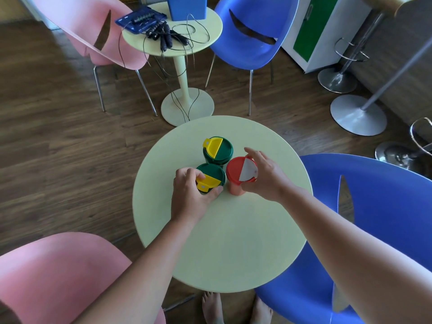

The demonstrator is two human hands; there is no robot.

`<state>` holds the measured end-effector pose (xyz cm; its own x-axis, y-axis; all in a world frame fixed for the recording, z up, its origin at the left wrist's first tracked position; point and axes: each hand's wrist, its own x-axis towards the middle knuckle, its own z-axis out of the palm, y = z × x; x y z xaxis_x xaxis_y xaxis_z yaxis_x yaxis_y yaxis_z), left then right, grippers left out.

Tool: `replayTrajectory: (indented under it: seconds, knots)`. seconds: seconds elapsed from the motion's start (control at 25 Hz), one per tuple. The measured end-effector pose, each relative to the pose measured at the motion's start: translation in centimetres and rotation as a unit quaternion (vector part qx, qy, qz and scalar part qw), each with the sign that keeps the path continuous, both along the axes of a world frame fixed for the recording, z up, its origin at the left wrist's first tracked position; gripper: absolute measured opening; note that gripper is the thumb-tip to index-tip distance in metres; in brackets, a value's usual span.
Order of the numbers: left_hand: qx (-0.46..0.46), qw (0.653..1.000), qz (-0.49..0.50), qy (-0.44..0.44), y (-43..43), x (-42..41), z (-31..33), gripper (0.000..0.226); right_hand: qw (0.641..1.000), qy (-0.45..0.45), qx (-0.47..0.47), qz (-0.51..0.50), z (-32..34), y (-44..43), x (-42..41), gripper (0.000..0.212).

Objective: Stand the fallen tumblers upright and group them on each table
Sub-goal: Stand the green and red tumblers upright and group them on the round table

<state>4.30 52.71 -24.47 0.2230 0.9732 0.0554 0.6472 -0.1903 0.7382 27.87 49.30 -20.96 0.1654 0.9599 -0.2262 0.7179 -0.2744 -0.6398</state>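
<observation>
Three tumblers stand upright, close together, on the near round table (233, 242). The left hand (189, 195) has its fingers wrapped around the near green tumbler (211, 175). The right hand (266, 176) pinches the red tumbler (237, 175) at its lid. The far green tumbler (218, 150) stands free, just behind them.

At the top centre of the frame a blue box (187, 7), a flat blue case (140, 21) and tangled black skipping ropes (167, 38) lie together. Pink chairs (93, 31) fill the upper left and lower left; blue chairs (252, 31) fill the upper right and lower right. Chrome stool bases (337, 80) stand on the wooden floor (58, 136) at right.
</observation>
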Motion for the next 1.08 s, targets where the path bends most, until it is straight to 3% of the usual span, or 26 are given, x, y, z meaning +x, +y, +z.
replayTrajectory:
  seconds: [0.12,0.24,0.48,0.8,1.08]
  knots:
    - [-0.015,1.0,0.018,0.007,0.5,0.1,1.2,0.076,1.0,0.01,-0.001,0.009,0.0,0.1,0.1,0.106]
    - [-0.008,0.999,0.016,0.037,4.3,1.3,3.4,0.073,1.0,0.019,-0.007,0.006,0.0,-0.1,0.3,0.107]
    - [-0.137,0.972,-0.083,0.174,11.0,4.4,5.5,0.069,0.998,0.017,-0.016,-0.05,-0.4,-0.2,-0.2,0.1]
    - [-0.136,0.969,-0.142,0.147,12.6,4.5,5.9,0.058,0.997,0.038,-0.008,-0.072,-1.3,0.2,-0.8,0.091]
    - [-0.105,0.972,-0.155,0.142,12.2,4.0,6.1,0.062,0.997,0.05,-0.033,-0.057,0.0,-0.3,-0.5,0.11]
